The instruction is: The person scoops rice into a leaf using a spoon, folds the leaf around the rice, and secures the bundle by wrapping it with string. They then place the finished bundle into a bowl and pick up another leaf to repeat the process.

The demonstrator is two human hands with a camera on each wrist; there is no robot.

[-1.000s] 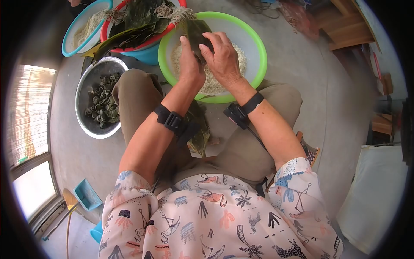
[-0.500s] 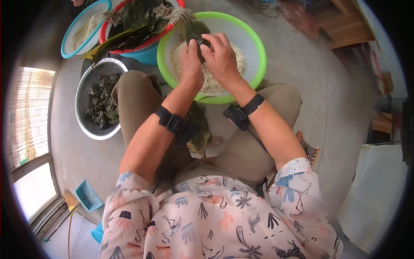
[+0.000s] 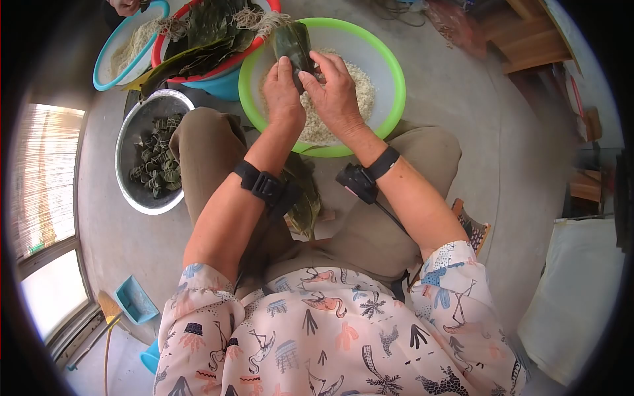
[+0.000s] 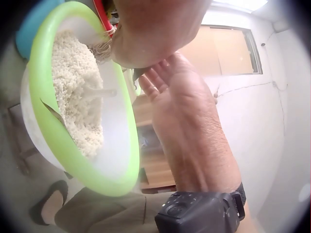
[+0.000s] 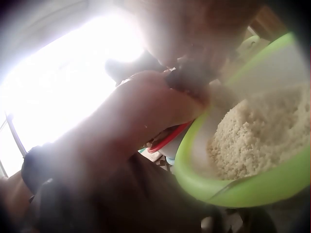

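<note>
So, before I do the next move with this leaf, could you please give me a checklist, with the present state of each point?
1. Leaf held: ok, left hand and right hand both grip it.
2. Rice available: ok, a heap lies in the green-rimmed basin.
3. Rice inside the leaf: cannot tell, hands and folds hide it.
4. String ready: ok, it lies at the red-rimmed basin's edge.
5. Leaf tied: not ok, no string shows around it.
6. Metal bowl has room: ok, bare metal shows beside the wrapped bundles.

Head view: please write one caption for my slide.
Left hand and right hand hold a dark green leaf over a green-rimmed basin of rice.
</note>
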